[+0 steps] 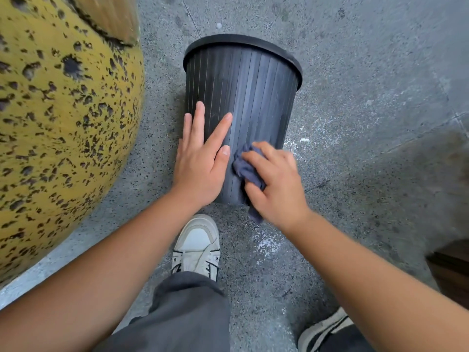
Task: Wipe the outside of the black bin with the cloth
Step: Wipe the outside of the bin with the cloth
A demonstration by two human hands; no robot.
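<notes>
The black ribbed bin (251,97) lies on its side on the grey floor, its rim pointing away from me and its base toward me. My left hand (203,158) rests flat on the bin's left side with the fingers spread. Near the bin's base, my right hand (274,184) presses a crumpled blue-grey cloth (245,168) against the wall. Part of the cloth hangs out below my right palm. My right hand looks slightly blurred.
A large yellow rounded surface with dark peeling spots (63,123) fills the left side, close to the bin. My white shoe (196,247) stands just below the bin's base, the other shoe (322,331) at lower right. A dark wooden object (451,270) sits at the right edge.
</notes>
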